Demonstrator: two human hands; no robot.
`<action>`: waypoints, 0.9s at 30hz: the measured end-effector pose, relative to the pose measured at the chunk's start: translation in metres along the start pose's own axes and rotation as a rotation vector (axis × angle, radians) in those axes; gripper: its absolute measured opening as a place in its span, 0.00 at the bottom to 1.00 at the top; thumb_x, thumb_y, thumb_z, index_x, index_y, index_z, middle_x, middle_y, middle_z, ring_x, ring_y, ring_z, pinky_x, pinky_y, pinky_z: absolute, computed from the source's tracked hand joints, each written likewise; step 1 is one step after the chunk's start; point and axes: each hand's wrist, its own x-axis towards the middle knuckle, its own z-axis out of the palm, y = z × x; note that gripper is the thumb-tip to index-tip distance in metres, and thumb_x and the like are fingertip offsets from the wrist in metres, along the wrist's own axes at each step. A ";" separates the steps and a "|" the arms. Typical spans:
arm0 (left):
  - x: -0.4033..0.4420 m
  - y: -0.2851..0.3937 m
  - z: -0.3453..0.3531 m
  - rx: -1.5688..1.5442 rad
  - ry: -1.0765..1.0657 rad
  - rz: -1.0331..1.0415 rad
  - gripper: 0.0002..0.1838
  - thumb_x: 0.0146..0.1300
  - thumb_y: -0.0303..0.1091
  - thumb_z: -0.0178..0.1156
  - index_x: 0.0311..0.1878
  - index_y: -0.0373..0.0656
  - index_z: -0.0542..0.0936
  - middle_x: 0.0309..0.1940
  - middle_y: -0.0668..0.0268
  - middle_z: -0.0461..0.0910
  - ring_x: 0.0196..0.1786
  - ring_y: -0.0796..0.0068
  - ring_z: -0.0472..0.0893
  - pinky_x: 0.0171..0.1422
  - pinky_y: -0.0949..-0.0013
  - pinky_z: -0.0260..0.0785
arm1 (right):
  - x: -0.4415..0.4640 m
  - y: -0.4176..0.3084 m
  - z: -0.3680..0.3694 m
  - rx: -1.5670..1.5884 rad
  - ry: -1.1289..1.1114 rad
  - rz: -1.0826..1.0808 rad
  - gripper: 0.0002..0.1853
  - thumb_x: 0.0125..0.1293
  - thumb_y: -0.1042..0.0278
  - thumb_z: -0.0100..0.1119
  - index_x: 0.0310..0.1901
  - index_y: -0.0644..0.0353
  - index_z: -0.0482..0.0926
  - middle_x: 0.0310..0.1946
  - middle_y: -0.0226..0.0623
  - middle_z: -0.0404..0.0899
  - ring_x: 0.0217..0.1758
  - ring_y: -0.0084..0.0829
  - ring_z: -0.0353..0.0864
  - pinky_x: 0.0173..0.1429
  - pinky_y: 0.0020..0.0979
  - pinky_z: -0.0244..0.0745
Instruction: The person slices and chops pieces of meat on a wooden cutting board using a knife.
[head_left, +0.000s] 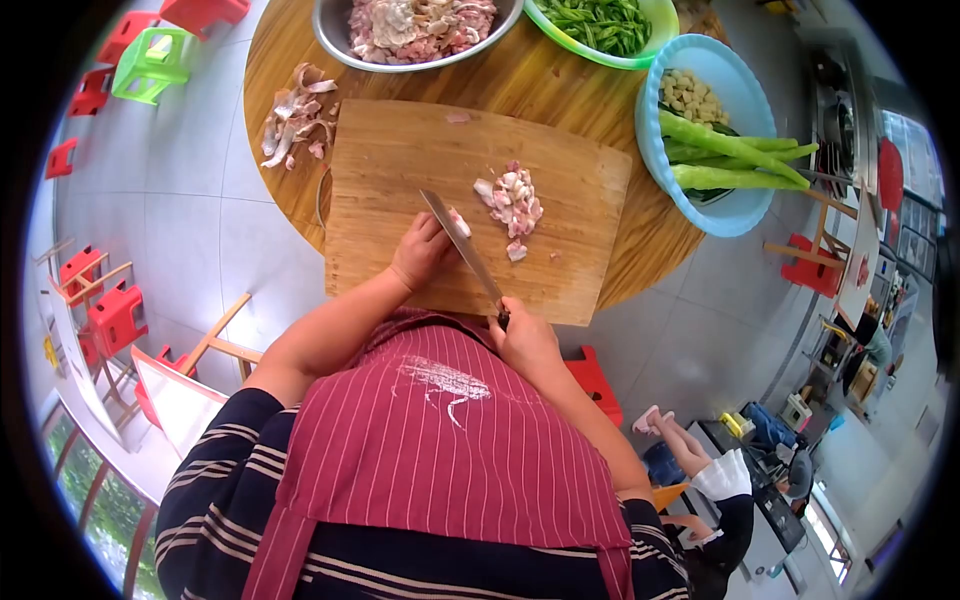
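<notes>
My right hand is wrapped round the dark handle of a knife, whose blade slants up and left over the wooden cutting board. On the blade's left side, my left hand rests on the board with its fingers curled close to the blade; what they hold, if anything, is hidden. A small piece of meat shows at the blade's upper right side. Chopped pieces of pale pink meat lie in a pile right of the knife.
Meat scraps lie left of the board on the round table. Behind stand a metal bowl of meat and a green bowl of cut greens. A blue basin holds vegetables. Another person is at lower right.
</notes>
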 end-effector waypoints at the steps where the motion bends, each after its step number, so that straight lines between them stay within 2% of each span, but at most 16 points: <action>1: 0.001 0.001 0.000 -0.001 -0.002 -0.006 0.17 0.45 0.28 0.64 0.42 0.42 0.78 0.44 0.59 0.76 0.45 0.57 0.76 0.50 0.60 0.71 | 0.006 -0.002 0.001 0.023 -0.007 -0.024 0.11 0.63 0.61 0.54 0.41 0.59 0.73 0.29 0.54 0.79 0.33 0.55 0.79 0.39 0.50 0.73; 5: 0.002 0.000 0.003 0.032 0.018 0.031 0.16 0.45 0.28 0.63 0.42 0.42 0.78 0.43 0.59 0.76 0.44 0.57 0.76 0.49 0.60 0.71 | 0.052 -0.021 0.008 0.064 0.002 -0.043 0.13 0.62 0.62 0.56 0.44 0.61 0.74 0.31 0.55 0.79 0.37 0.56 0.78 0.41 0.49 0.73; 8: 0.001 -0.002 0.007 -0.006 0.044 -0.042 0.16 0.45 0.27 0.63 0.41 0.41 0.78 0.43 0.59 0.76 0.44 0.57 0.76 0.49 0.60 0.71 | 0.069 -0.022 0.017 0.103 0.024 -0.074 0.13 0.62 0.63 0.55 0.44 0.60 0.74 0.32 0.56 0.79 0.38 0.56 0.78 0.42 0.49 0.72; 12: 0.004 0.001 0.004 -0.010 0.035 -0.027 0.16 0.45 0.27 0.63 0.40 0.40 0.78 0.41 0.58 0.77 0.43 0.56 0.76 0.47 0.60 0.71 | 0.031 0.006 0.015 0.142 0.014 -0.063 0.11 0.62 0.63 0.54 0.40 0.61 0.73 0.30 0.56 0.79 0.37 0.56 0.79 0.41 0.50 0.72; 15: 0.005 0.001 0.000 -0.032 0.033 -0.046 0.16 0.44 0.26 0.63 0.40 0.40 0.78 0.41 0.58 0.77 0.42 0.57 0.76 0.47 0.61 0.71 | 0.014 0.012 0.009 0.043 -0.088 0.026 0.11 0.61 0.62 0.55 0.40 0.60 0.73 0.30 0.56 0.79 0.36 0.56 0.79 0.41 0.50 0.73; 20: 0.003 -0.003 0.004 0.006 0.015 -0.045 0.15 0.44 0.26 0.64 0.39 0.40 0.78 0.41 0.59 0.77 0.42 0.58 0.76 0.46 0.61 0.71 | 0.079 -0.016 0.021 0.044 0.009 -0.077 0.11 0.60 0.65 0.55 0.42 0.60 0.74 0.30 0.54 0.79 0.36 0.55 0.78 0.40 0.48 0.72; 23: -0.002 -0.004 0.007 -0.009 0.047 -0.046 0.14 0.44 0.26 0.64 0.39 0.40 0.78 0.40 0.59 0.77 0.42 0.58 0.76 0.46 0.60 0.71 | 0.086 -0.016 0.022 0.088 0.041 -0.142 0.10 0.61 0.65 0.55 0.40 0.60 0.74 0.30 0.54 0.79 0.36 0.55 0.78 0.40 0.48 0.72; 27: -0.002 -0.001 0.007 -0.008 0.030 -0.053 0.15 0.44 0.26 0.64 0.39 0.40 0.78 0.40 0.59 0.77 0.42 0.58 0.76 0.46 0.60 0.71 | 0.033 0.014 0.011 0.104 -0.028 -0.093 0.10 0.59 0.67 0.56 0.40 0.60 0.73 0.31 0.53 0.79 0.37 0.55 0.79 0.42 0.50 0.72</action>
